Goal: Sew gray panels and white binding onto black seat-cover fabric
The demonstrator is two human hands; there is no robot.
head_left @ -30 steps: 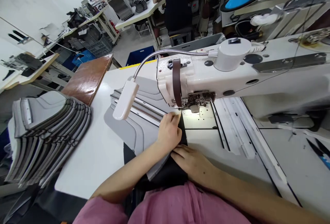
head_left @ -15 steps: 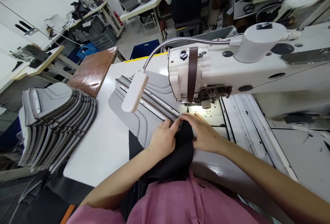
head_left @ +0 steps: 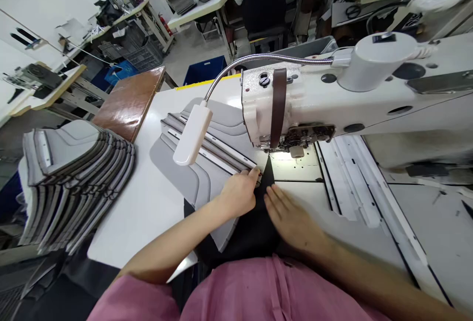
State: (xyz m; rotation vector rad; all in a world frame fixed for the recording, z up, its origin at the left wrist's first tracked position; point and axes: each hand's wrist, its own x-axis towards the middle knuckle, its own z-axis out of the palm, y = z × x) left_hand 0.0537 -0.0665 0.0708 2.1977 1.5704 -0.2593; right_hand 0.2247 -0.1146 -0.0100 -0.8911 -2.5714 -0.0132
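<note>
My left hand (head_left: 238, 194) is closed, fingers curled and thumb pressed, on the near end of a grey padded panel (head_left: 172, 165) with two white strips along its middle. Black fabric (head_left: 254, 230) lies beside and under the panel, its pointed tip reaching the needle area of the sewing machine (head_left: 254, 99). On the right edge of this fabric rests my right hand (head_left: 291, 215), laid flat with its fingers stretched out. A small white lamp (head_left: 192, 136) on a bendable metal neck hangs over the panel and hides part of it.
A tall stack of grey padded panels (head_left: 74, 173) stands at the left table edge. Several white strips (head_left: 356, 183) lie right of the needle plate. Behind the table are a brown board (head_left: 127, 96), a blue crate (head_left: 205, 70) and a seated person (head_left: 264, 0).
My right hand has drawn back from the panel's end toward me and flattened on the black fabric. The fabric, bunched before, now spreads to a point at the needle. My left hand stays at the panel.
</note>
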